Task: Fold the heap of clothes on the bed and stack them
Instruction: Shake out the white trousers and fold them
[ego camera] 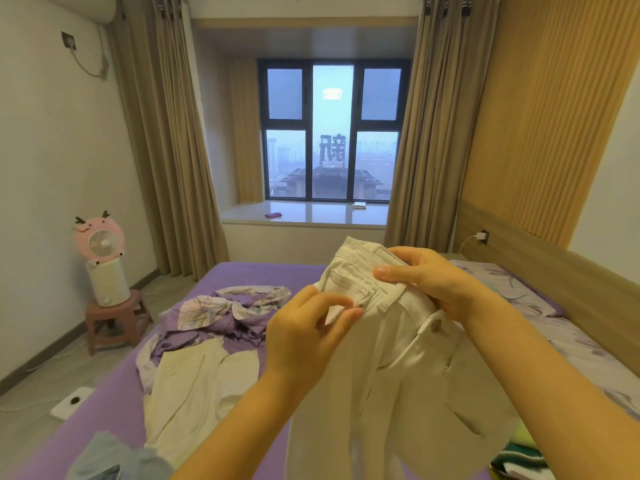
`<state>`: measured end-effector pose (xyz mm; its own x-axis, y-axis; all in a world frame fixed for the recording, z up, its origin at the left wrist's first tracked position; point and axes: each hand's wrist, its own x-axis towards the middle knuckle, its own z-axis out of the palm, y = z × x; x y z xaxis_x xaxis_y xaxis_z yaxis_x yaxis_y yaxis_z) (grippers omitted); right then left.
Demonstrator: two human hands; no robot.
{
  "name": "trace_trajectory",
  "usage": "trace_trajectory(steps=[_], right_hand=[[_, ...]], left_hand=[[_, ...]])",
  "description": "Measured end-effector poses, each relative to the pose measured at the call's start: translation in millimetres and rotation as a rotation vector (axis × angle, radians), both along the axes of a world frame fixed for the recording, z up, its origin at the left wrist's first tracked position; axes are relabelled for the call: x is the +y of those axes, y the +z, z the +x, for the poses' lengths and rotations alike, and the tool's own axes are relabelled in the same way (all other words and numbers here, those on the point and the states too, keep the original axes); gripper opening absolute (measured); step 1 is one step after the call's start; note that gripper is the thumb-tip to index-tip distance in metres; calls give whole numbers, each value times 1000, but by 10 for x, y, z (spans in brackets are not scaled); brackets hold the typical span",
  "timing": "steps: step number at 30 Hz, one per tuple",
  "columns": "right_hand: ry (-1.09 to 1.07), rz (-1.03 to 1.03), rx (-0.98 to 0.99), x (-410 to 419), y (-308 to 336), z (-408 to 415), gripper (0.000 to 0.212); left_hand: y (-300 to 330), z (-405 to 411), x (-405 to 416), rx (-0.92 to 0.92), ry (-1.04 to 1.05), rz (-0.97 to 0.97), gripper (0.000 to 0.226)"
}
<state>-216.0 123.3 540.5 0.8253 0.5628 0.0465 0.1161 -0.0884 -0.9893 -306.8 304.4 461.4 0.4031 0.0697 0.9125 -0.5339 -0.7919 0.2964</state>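
I see a pair of cream trousers (398,358) held up above the bed (277,271), waistband uppermost, the cloth a stiff cotton twill with stitched seams, belt loops and a round button near the fly. My left hand (304,341) pinches a belt loop between thumb and forefinger, the other fingers curled. My right hand (429,285) grips the waistband from the far side, thumb laid flat across the front of the band and fingers wrapped behind it. The legs hang down in soft vertical folds toward the lower edge of the view.

On the smooth purple sheet to the left lies a pale cream garment (194,393), spread flat and creased. Beyond it sits a crumpled floral cover (225,313), lilac with leaf print. A grey-blue garment (107,459) lies bunched at the lower left. At the lower right, green and white striped cloth (516,459) lies folded. A floral pillow (502,285) rests against the wooden headboard (554,268).
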Motion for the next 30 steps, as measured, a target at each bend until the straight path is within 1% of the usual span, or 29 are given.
trace_trajectory(steps=[3,5,7,9,11,13,14,15,16,18,19,20,21,22,23,24,25,28,29,30], right_hand=[[5,-10,-28,23,33,-29,32],[7,-39,-56,23,46,-39,31],[12,-83,-80,17,42,-45,30],[11,-104,-100,6,30,-49,29],[5,-93,-117,8,18,-44,28],[-8,-74,-126,18,7,-38,26],[-12,-70,-136,28,5,-37,25],[-15,-68,-148,35,2,-28,25],[-18,-66,-154,40,7,-24,26],[1,-54,-159,31,42,-17,28],[29,-54,-164,23,66,-14,29],[60,-60,-169,16,92,-23,30],[95,-69,-177,10,112,-32,32],[127,-78,-189,11,129,-44,33],[150,-87,-208,16,134,-53,35],[156,-99,-235,26,135,-65,36],[145,-115,-276,35,130,-65,38],[17,-226,-462,12,137,-48,40],[-7,-267,-514,-31,132,-39,43],[7,-312,-536,-91,127,-37,47]], left_hand=[[35,0,-50,101,55,-60,31],[42,6,-35,227,-12,-96,31],[71,22,29,400,-125,-101,35],[138,32,103,560,-206,-77,47],[199,37,145,665,-170,48,58],[210,43,146,682,-5,315,68],[193,46,146,644,74,424,73],[165,51,150,567,118,462,73],[118,74,169,449,128,451,67],[24,123,212,178,129,340,45],[14,149,232,119,129,259,45],[68,146,241,142,81,168,58],[151,151,251,251,-38,52,78],[254,139,232,421,-200,-91,98],[316,160,217,561,-357,-232,112],[372,190,204,648,-465,-333,116],[417,226,185,679,-512,-395,108],[506,312,95,613,-437,-452,47],[517,341,71,586,-418,-469,35],[543,363,53,562,-411,-487,30]])
